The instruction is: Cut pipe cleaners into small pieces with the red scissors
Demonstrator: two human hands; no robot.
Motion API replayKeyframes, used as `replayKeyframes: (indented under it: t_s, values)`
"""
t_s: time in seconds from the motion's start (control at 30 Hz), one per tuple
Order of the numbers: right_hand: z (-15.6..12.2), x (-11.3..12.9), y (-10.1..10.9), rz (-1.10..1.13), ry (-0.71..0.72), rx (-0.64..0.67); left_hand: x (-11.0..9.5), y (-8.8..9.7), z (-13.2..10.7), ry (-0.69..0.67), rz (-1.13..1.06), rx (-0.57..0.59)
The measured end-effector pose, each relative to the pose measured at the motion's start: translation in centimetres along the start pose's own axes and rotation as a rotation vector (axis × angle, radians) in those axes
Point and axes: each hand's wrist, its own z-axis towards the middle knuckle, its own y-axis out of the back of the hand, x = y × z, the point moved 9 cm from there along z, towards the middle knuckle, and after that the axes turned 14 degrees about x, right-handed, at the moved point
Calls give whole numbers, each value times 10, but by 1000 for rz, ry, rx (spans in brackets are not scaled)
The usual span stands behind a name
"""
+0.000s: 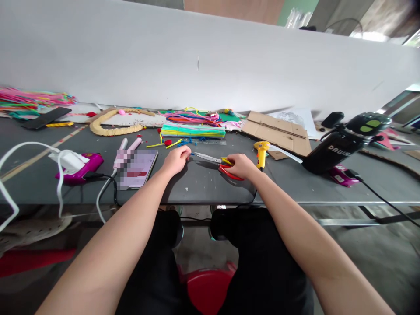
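My right hand is wrapped round the red and yellow handles of a pair of scissors, whose blades point left and look slightly apart. My left hand is closed in a pinch just left of the blade tips. A short blue end, seemingly of a pipe cleaner, pokes out from its fingertips toward the blades; the rest is hidden in the fingers. Behind my hands lies a bundle of green, yellow and white pipe cleaners, with loose yellow, blue and red pieces in front of it.
A yellow hot glue gun stands right of my right hand, near flattened cardboard and a black bottle. To the left are a phone, a purple power strip with cables and a tan wrapped curved form. A white partition stands behind.
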Motion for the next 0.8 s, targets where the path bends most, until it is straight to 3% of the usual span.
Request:
replayKeyframes:
  t_s: [0.8]
  values:
    - [5, -3, 0, 11, -6, 14, -8, 6, 3, -54, -151, 1]
